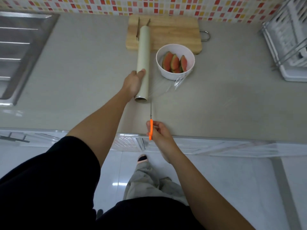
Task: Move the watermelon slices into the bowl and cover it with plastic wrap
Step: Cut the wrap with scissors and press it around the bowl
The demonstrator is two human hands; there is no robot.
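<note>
Slices (174,62) are all in the bowl (171,75), at the board's (174,30) near corner; film (164,87) runs from the roll (143,52) to the bowl's near side, bunched there, not over the rim yet. Left hand (132,83) grips the roll's near end, pinning it to the counter; right hand (159,131) holds the scissors (151,123), tips just short of the roll's end. I'd keep the film taut and cut straight, close along the roll; slack will likely fold and cling.

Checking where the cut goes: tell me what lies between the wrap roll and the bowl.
Head view: clear plastic wrap stretches from the roll to the near side of the bowl, bunched there; the scissors point at its near edge.
</note>
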